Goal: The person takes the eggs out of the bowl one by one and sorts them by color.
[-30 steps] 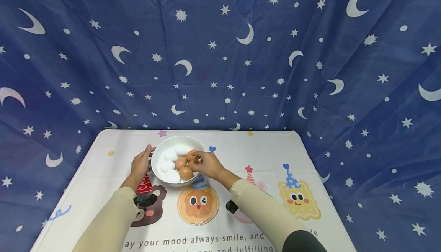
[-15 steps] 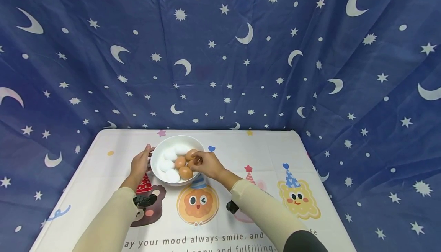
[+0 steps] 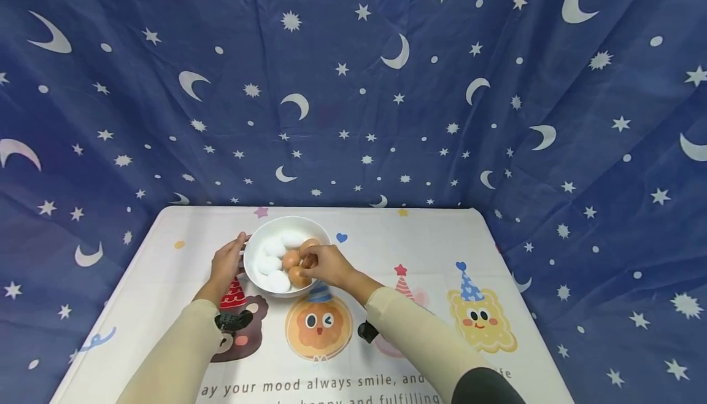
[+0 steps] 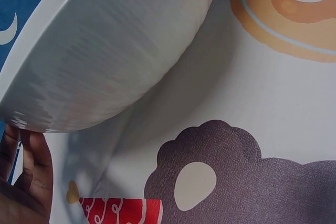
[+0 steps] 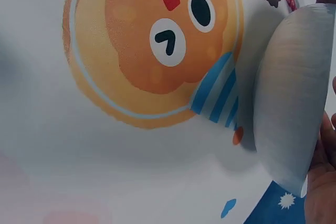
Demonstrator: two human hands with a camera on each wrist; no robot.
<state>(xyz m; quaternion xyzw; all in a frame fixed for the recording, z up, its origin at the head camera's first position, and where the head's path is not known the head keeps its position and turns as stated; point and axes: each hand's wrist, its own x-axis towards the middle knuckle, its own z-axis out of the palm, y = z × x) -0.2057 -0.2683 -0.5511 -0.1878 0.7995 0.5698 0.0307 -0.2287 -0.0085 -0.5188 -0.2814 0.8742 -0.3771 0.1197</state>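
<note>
A white bowl (image 3: 287,224) stands toward the back left of the table, with white eggs (image 3: 269,264) in its left half and brown eggs (image 3: 291,260) in its right half. My left hand (image 3: 225,264) is at the bowl's left side. In the left wrist view its extended fingers (image 4: 39,156) touch the outside of the bowl near the rim. Over the right rim reaches my right hand (image 3: 332,266), its thumb and fingers pinching a brown egg (image 3: 310,261) among the others. In the right wrist view the bowl's wall (image 5: 291,98) hides the eggs.
The white tablecloth (image 3: 375,244) carries printed cartoon figures and a line of lettering. Behind and beside the table hangs a dark blue curtain (image 3: 353,115) with moons and stars. Each wrist has a black strap-on device (image 3: 233,320).
My right thumb and fingertips have shifted slightly around the brown egg, which shows more between them. My left hand and the bowl stay in place; the head view has shifted a little.
</note>
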